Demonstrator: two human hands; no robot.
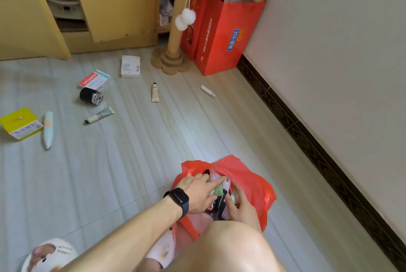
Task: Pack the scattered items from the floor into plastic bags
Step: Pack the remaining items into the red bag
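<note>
Both hands are down in the mouth of a red plastic bag [248, 175] on the floor, right in front of the person's bare knee. Left hand [198, 193], with a black smartwatch [179, 200] on its wrist, lies palm down over the contents, fingers stretched forward and loosely spread, the forefinger reaching to the tip of a white pen-shaped item with a pink end [226, 185]; it closes on nothing that can be seen. Right hand [240, 207] sits just beside it at the bag's near right edge, fingers curled around that same item and the dark things packed with it, though how firm the hold is cannot be told. Something pale green [217, 190] shows between the two hands.

Well apart from the bag, more items lie scattered on the grey striped floor: a cream tube [155, 92] and a small white tube [207, 91] farther out, a white box [130, 66] beyond them, a red-and-white medicine box [94, 79] leaning on a black cylindrical device with a metal grille [91, 95], a grey-green tube with a black cap [100, 115], a pale blue pen-like device [48, 129], and a yellow-green box [20, 122] at the far left.

Near the wall stand red paper gift bags [222, 36] beside a cat scratching post [173, 30] with two white pom-poms.
</note>
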